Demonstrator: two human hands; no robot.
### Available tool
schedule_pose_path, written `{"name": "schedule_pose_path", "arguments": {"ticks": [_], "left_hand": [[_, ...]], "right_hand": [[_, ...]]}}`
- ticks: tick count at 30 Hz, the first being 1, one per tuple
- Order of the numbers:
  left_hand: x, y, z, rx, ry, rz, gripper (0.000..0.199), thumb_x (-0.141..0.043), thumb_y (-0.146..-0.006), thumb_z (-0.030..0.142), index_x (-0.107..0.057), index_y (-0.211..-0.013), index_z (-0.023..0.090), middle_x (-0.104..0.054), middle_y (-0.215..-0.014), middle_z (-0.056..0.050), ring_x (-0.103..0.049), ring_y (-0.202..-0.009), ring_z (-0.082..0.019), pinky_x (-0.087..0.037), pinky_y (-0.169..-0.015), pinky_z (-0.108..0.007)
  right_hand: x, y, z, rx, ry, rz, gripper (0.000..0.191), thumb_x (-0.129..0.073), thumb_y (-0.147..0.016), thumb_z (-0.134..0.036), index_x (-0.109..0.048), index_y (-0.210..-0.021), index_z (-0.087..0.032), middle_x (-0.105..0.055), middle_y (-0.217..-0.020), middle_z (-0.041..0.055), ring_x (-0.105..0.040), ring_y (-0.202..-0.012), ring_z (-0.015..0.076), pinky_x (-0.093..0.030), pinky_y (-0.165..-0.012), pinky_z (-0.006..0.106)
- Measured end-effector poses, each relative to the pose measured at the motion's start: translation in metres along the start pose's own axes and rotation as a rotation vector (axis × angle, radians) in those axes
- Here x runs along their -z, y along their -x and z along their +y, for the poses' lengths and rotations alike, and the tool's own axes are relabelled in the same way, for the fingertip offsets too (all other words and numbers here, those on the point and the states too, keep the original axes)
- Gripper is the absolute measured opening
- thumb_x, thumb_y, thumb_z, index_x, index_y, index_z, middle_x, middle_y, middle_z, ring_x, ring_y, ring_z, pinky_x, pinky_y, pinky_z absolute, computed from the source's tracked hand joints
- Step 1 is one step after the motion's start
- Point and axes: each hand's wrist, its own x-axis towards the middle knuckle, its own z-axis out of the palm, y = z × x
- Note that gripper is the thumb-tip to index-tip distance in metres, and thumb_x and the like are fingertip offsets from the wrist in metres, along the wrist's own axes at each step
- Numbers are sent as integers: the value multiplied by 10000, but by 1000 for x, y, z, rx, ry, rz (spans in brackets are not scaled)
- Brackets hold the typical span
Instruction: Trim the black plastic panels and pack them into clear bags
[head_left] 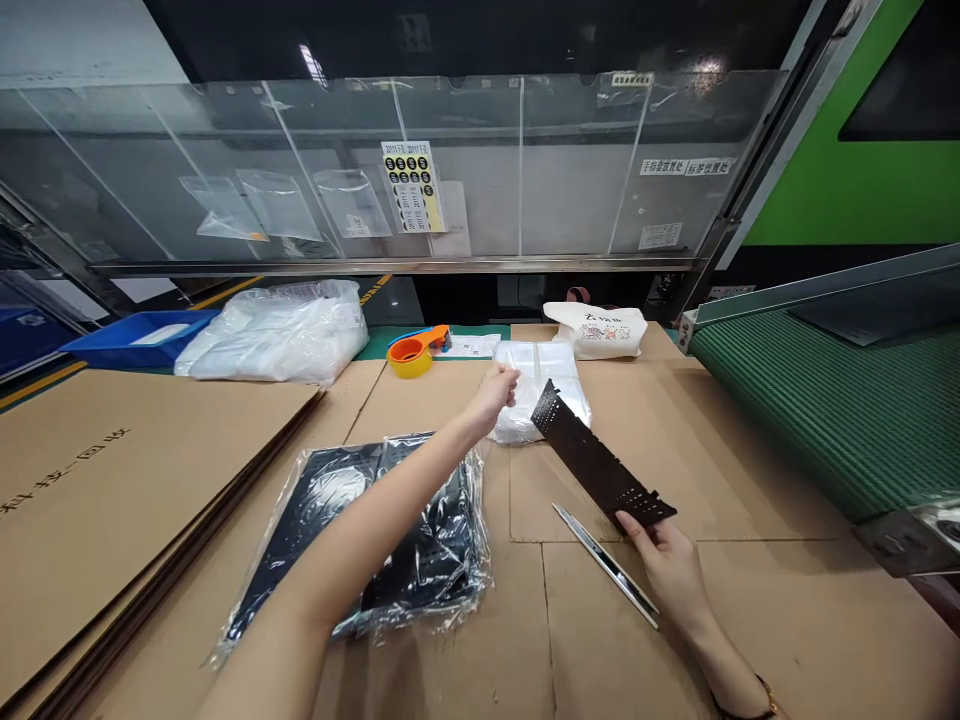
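The cardboard-covered work surface (780,620) carries the plastic-wrapped black parts (322,490) at left and a stack of clear bags (553,368) ahead. The black perforated panel (592,450) slants above the surface, its near end pinched by the right hand (671,570); a firm grip at that edge, with the far end guided clear of the bags, should avoid scuffs. The left hand (493,390) has its fingers curled narrow beside the stack; whether they pinch film, I cannot tell. The slim knife (611,570) lies close below the panel, best given room
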Motion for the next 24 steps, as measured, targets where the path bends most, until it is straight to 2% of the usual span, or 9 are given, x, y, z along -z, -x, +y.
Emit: {"name": "schedule_pose_path", "arguments": {"ticks": [3,5,7,8,10,13,16,19,24], "left_hand": [[19,18,-3,2,-56,-5,194,-611,-680,52,-467,-733,171,-367,-530,90,-336,-457,-70,-264,-469,-199],[36,31,-3,-13,-105,13,167,-630,-637,68,-512,-707,164,-407,-525,73,-347,-478,-79,-238,-475,-208],[51,44,-2,-30,-135,23,63,-636,-686,170,-578,-698,149,-459,-560,43,-350,-500,-83,-228,-480,-215],[57,49,-1,-32,-141,14,91,-625,-722,233,-617,-717,142,-463,-565,36,-339,-497,-82,-220,-477,-218],[62,58,0,-13,-138,-35,246,-574,-786,353,-679,-792,130,-395,-509,47,-281,-451,-78,-187,-456,-225],[59,65,-3,35,-111,-165,455,-490,-834,502,-707,-944,117,-258,-422,84,-220,-372,-83,-183,-417,-228],[54,69,-6,32,-91,-257,544,-476,-827,566,-695,-1033,112,-289,-415,82,-270,-346,-90,-226,-391,-226],[54,70,-6,-10,-107,-259,552,-515,-810,558,-697,-1053,97,-299,-421,78,-278,-359,-81,-203,-382,-210],[57,71,-5,-68,-173,-302,511,-482,-860,506,-702,-1103,113,-331,-399,65,-295,-366,-91,-257,-387,-208]], "right_hand": [[10,2,-4,-88,-121,-20,507,-669,-691,-646,-636,-553,-160,-614,-538,56,-566,-505,198,-458,-459,274],[14,11,-9,-238,-372,-99,437,-745,-655,-585,-680,-634,-153,-662,-617,65,-615,-566,218,-503,-511,289],[14,26,-15,-437,-660,-234,398,-786,-646,-522,-726,-807,-162,-717,-767,89,-673,-685,251,-552,-619,333],[13,34,-19,-527,-761,-303,405,-794,-644,-505,-732,-856,-166,-727,-809,101,-688,-726,265,-563,-660,357],[7,52,-27,-666,-859,-402,399,-816,-633,-479,-738,-866,-164,-734,-816,111,-703,-761,277,-569,-710,383],[-5,70,-38,-762,-935,-460,363,-836,-641,-428,-745,-885,-176,-742,-866,104,-710,-801,262,-570,-761,371],[-11,73,-42,-780,-1010,-392,301,-833,-664,-414,-752,-878,-218,-747,-927,66,-708,-809,209,-579,-742,290],[-10,67,-42,-813,-1046,-251,324,-883,-578,-415,-759,-823,-241,-753,-911,35,-708,-787,177,-581,-674,210],[-12,61,-49,-857,-1047,-188,369,-920,-503,-372,-756,-800,-228,-753,-926,38,-708,-793,181,-588,-637,202]]}}
